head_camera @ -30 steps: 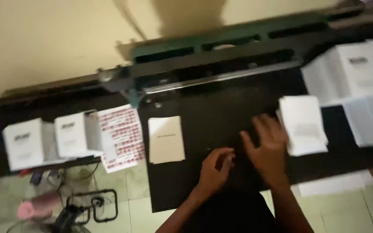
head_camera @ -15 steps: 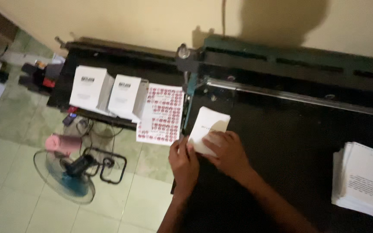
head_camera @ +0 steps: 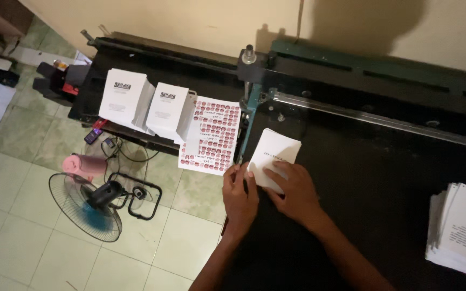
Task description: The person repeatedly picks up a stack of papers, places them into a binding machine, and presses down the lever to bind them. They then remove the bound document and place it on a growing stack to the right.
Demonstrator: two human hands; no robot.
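Resting on the near left corner of the broad black table (head_camera: 384, 178), a small stack of cream-white paper sheets (head_camera: 276, 156) sits tilted, its left edge close against the green upright of the long green and black cutting machine (head_camera: 351, 70) that runs along the far side by the wall. Both hands press it down, seemingly to keep the sheets squared: the left hand (head_camera: 240, 195) lies flat with fingers loosely spread at the stack's near left corner, right at the table's left edge, gripping nothing, while the right hand (head_camera: 293, 189) lies palm down over the near half, fingers spread on top rather than closed around it. Left of the machine, a white sheet printed with rows of small red pictures (head_camera: 211, 134) overhangs a lower black shelf (head_camera: 90, 105), beside two upright bundles of white booklets (head_camera: 146, 105). Beyond the table's left edge the floor drops away to pale green tiles, where a blue floor fan (head_camera: 87, 205) and cables lie, so room leftwards is slight. Rightwards the black surface is open up to a thick pile of white printed pages (head_camera: 462, 229) at the near right.
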